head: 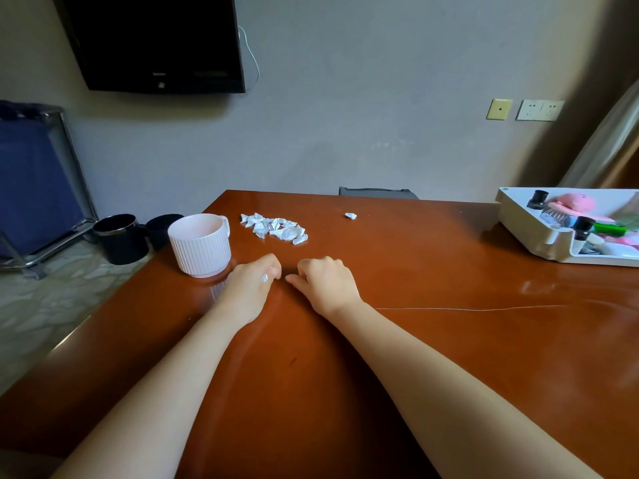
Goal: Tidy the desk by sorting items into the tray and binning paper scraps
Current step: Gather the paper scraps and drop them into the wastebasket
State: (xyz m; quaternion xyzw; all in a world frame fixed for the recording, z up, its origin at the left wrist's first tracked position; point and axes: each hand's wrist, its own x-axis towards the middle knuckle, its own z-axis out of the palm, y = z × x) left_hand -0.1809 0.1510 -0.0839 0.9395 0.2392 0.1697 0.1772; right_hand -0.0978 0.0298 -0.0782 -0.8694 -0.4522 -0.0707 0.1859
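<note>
1. Head view: your left hand (250, 288) is curling its fingers around a small white scrap (265, 278), just beside the ribbed mug (200, 247).
2. Your right hand (325, 285) is resting on the glossy brown desk (449, 340), fingers curled under; whether it is holding anything cannot be told.
3. The pile of paper scraps (275, 228) is lying just beyond both hands.
4. The tray (511, 216) is sitting at the far right.
5. A black bin (119, 240) is standing on the floor to the left, below a wall-mounted television (152, 39).
</note>
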